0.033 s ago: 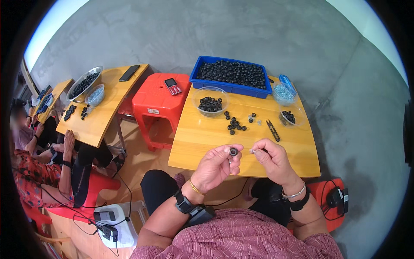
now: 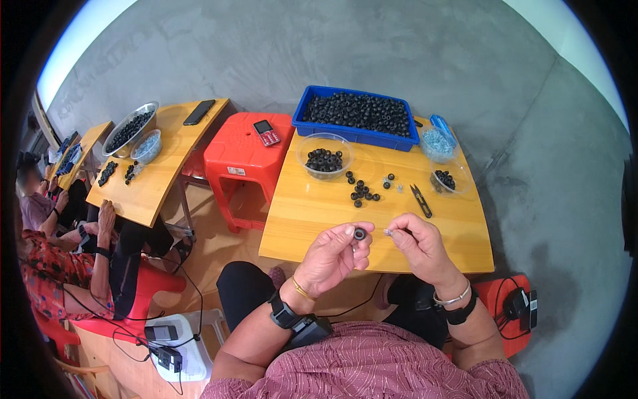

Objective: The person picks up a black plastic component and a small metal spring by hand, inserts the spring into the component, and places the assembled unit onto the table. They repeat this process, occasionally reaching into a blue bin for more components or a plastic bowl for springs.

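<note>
Above the table's near edge, my left hand (image 2: 335,258) pinches a black ring-shaped part (image 2: 359,234) between thumb and fingers, its hole turned up. Just right of it, my right hand (image 2: 420,247) is closed on a small clear piece (image 2: 388,232); the piece and the ring are apart. Beyond my hands lie several loose black ring-shaped parts (image 2: 359,193) and a few small clear bits (image 2: 399,189). Black thread snips (image 2: 421,201) rest to their right. A clear bowl (image 2: 324,174) holds more black parts, and a smaller clear tub (image 2: 461,187) has some too.
At the table's back stands a blue tray (image 2: 352,135) full of black parts, beside a tub of light-blue pieces (image 2: 438,145). A red stool (image 2: 242,156) with a phone (image 2: 266,133) adjoins the left side. Other people sit at a neighbouring table (image 2: 174,151). Cables hang near my seat.
</note>
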Available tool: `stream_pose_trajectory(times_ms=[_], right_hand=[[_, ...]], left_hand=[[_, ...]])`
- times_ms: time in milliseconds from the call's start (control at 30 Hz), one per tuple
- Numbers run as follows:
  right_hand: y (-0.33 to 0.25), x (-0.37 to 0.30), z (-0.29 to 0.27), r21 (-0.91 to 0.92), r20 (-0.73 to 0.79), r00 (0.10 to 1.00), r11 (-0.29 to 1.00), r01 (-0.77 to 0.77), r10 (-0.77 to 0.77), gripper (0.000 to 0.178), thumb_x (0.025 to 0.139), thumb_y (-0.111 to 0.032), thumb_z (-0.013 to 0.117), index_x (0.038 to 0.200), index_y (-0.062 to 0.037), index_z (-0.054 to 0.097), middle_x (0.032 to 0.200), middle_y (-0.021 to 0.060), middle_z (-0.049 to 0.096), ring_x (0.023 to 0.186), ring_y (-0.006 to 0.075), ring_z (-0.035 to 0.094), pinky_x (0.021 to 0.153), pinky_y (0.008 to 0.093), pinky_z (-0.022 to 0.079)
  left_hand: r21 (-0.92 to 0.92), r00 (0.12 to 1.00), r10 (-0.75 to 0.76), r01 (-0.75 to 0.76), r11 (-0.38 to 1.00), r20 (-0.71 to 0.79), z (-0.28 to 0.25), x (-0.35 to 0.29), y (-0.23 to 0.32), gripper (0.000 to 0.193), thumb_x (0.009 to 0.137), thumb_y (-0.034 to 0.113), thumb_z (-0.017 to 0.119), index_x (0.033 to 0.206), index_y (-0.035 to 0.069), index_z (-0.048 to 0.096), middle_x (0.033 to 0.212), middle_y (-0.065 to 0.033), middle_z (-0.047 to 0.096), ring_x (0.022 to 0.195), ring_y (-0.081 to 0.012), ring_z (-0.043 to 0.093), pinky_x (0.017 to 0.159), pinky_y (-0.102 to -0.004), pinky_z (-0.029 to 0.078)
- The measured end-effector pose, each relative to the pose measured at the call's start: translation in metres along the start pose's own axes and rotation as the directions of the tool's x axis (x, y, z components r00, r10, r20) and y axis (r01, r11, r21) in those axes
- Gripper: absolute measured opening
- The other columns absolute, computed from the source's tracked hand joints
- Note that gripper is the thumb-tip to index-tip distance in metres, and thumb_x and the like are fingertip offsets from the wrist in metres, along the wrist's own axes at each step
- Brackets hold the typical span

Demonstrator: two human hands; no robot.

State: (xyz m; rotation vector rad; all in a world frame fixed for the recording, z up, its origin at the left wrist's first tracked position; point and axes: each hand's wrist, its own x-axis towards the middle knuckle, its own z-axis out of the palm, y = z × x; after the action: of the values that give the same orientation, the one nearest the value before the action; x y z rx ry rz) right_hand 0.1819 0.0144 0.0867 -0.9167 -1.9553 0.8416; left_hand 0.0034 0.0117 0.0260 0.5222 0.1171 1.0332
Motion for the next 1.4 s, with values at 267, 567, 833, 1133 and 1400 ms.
stream_pose_trajectory(times_ms=[267,567,833,1133,1400], right_hand=[[0.008,0.005,0.01,-0.028,-0.01,0.999,0.998,0.053,-0.053,0.005,0.081,-0.003,0.051,0.083,0.0012,0.051,0.072,0.01,0.055,0.064,0.0175,0.053,0.059,0.0258,0.042],[0.01,0.007,0.011,-0.129,-0.003,0.995,0.987,0.098,-0.099,0.004,0.079,-0.002,0.052,0.081,0.0005,0.051,0.071,0.012,0.052,0.064,0.0245,0.052,0.058,0.0297,0.041],[0.016,0.011,0.016,-0.213,0.031,0.986,0.963,0.165,-0.162,0.004,0.077,-0.002,0.052,0.077,-0.0005,0.049,0.068,0.0133,0.048,0.063,0.0295,0.05,0.056,0.0346,0.04],[0.016,0.013,0.016,-0.414,0.126,0.962,0.868,0.274,-0.244,0.008,0.072,-0.003,0.054,0.073,-0.0011,0.046,0.067,0.0131,0.046,0.064,0.0302,0.049,0.056,0.0374,0.041],[0.021,0.019,0.018,-0.444,0.225,0.951,0.847,0.292,-0.21,0.012,0.073,-0.007,0.055,0.071,-0.0014,0.044,0.066,0.0134,0.044,0.065,0.0305,0.049,0.055,0.0378,0.04]], left_hand=[[0.093,0.996,0.064,-0.058,0.994,-0.065,-0.012,0.002,-0.001,0.025,0.086,0.017,0.05,0.105,0.001,0.053,0.08,-0.0056,0.053,0.07,-0.0121,0.049,0.058,-0.0241,0.042],[0.125,0.99,0.126,-0.118,0.985,-0.064,-0.015,0.003,-0.004,0.024,0.086,0.014,0.05,0.106,0.002,0.053,0.087,-0.0059,0.053,0.074,-0.0127,0.049,0.063,-0.0262,0.042],[0.266,0.978,0.167,-0.13,0.955,-0.122,-0.021,0.004,-0.008,0.015,0.084,0.009,0.052,0.097,0.002,0.052,0.081,-0.0055,0.057,0.068,-0.0119,0.054,0.06,-0.027,0.047],[0.563,0.964,0.235,-0.126,0.816,-0.125,-0.021,0.005,-0.009,0.011,0.082,0.004,0.053,0.093,0.0,0.054,0.079,-0.0056,0.057,0.068,-0.0114,0.054,0.058,-0.0244,0.049],[0.414,0.975,0.166,-0.092,0.906,-0.149,-0.029,0.004,-0.015,0.015,0.084,0.007,0.051,0.096,-0.001,0.054,0.08,-0.0063,0.057,0.069,-0.011,0.055,0.059,-0.027,0.051]])
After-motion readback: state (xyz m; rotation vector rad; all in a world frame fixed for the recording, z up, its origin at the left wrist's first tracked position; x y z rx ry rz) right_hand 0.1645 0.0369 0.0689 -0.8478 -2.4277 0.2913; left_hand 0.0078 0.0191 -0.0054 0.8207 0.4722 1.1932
